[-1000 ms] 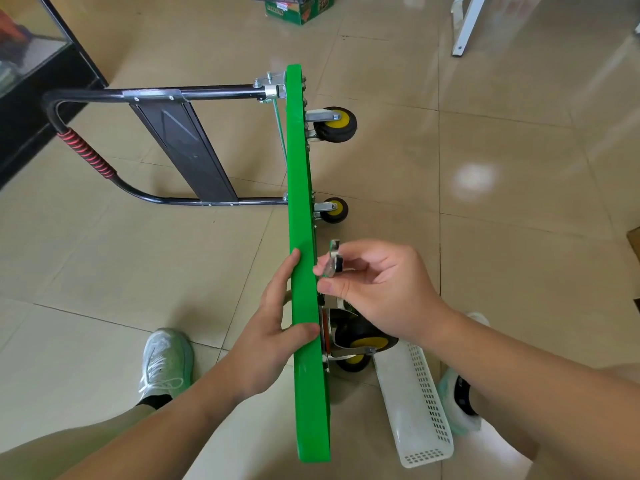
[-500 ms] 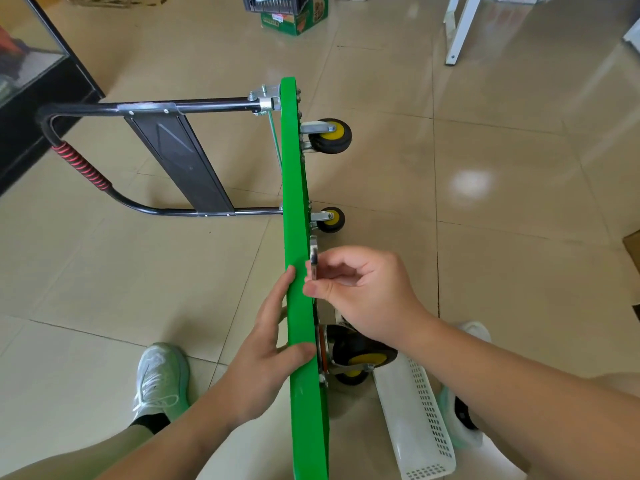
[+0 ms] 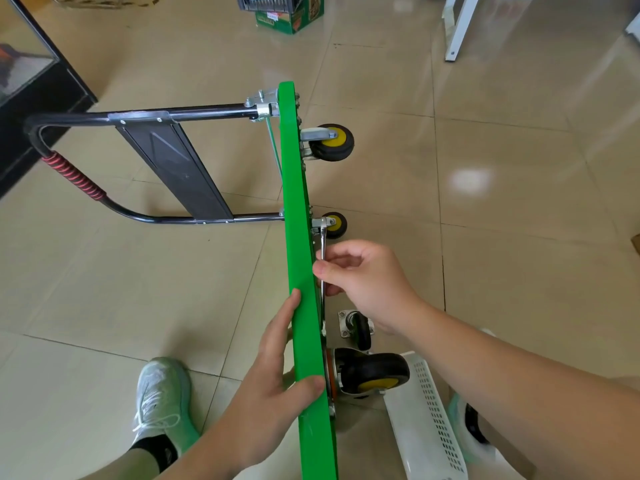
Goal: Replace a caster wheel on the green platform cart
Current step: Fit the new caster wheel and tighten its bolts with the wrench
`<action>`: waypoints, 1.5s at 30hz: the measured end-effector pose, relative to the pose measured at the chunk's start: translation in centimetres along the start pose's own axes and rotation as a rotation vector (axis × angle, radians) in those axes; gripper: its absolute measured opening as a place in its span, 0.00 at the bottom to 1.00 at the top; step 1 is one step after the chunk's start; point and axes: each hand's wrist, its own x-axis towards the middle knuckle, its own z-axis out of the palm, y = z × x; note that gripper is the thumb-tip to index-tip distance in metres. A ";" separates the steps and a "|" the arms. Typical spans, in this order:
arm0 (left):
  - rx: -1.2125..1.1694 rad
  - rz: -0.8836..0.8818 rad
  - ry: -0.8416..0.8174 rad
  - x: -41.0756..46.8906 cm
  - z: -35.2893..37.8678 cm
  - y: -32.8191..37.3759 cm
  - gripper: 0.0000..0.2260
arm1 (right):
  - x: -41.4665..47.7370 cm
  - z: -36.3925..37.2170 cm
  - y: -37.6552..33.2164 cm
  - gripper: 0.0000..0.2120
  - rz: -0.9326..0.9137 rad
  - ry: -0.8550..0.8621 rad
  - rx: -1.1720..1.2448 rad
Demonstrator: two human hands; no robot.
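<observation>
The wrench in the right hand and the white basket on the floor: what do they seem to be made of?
The wrench looks like polished steel, perhaps chrome-plated: it is silvery and shines. The white basket looks like matte moulded plastic: thin walls with regular rows of small holes.

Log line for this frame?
left hand: grips green platform cart edge | right hand: holds silver wrench, head at small yellow-hub caster | loose black caster: on floor

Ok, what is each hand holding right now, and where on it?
The right hand pinches the wrench at mid-handle; the left hand grips the cart's green deck by its top edge.
</observation>
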 end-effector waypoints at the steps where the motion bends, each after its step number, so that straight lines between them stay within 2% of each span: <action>1: 0.004 0.001 0.000 0.0 0.0 0.0 0.42 | 0.3 0.0 0.1 0.06 0.028 0.002 0.031; 6: 0.016 -0.010 0.000 -0.1 -0.1 0.2 0.41 | 1.6 -0.1 1.1 0.02 0.203 0.004 0.120; 9: 0.020 -0.002 -0.002 -0.1 -0.1 0.4 0.41 | 2.2 -0.1 1.7 0.11 0.336 -0.018 0.195; 12: 0.039 0.008 -0.001 -0.2 -0.1 0.6 0.40 | 2.5 -0.3 1.6 0.10 0.349 -0.027 0.195; 15: 0.017 0.015 0.002 -0.2 0.0 0.8 0.40 | 2.5 -1.1 -0.3 0.07 0.226 0.043 0.175; 18: 0.007 0.023 0.008 -0.1 0.2 0.8 0.40 | 1.2 -2.2 -2.9 0.06 0.016 0.094 0.205; 24: 0.034 0.028 0.019 0.0 0.2 0.3 0.41 | -5.9 -2.4 -3.5 0.10 -0.301 -0.032 0.053; 35: 0.057 0.027 0.009 0.1 0.3 0.6 0.42 | -9.1 -0.3 -0.8 0.11 -0.494 -0.131 0.001; 42: 0.063 0.023 0.004 0.1 0.3 0.7 0.44 | -7.8 -0.5 -1.1 0.10 -0.598 -0.115 -0.167; 45: 0.077 0.027 0.007 0.0 0.4 0.9 0.43 | -7.9 -0.7 -1.0 0.07 -0.736 -0.119 -0.303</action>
